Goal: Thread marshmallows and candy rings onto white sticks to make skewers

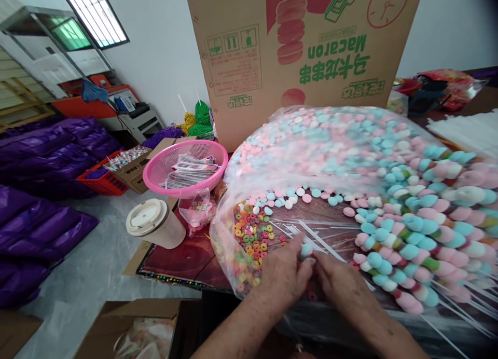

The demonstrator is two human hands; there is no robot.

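My left hand point(282, 268) is closed in a pinch, with a pale blue candy piece point(306, 250) showing at its fingertips. Close beside it, my right hand point(340, 281) has its fingers bent and pressed together; what they grip is hidden. Thin white sticks point(317, 235) lie on the table just beyond both hands. Colorful ring-shaped candies point(254, 234) are heaped left of my left hand. Right of my right hand is a pile of skewers point(412, 237) threaded with pink, blue and white candies. Behind, loose pastel candies point(311, 136) fill a clear plastic bag.
A large cardboard box point(241, 53) stands behind the bag. To the left are a pink basket point(221, 175) of packets and a lidded cup point(165, 232) near the table edge. Purple bundles point(35, 234) and an open carton point(105, 328) are on the floor.
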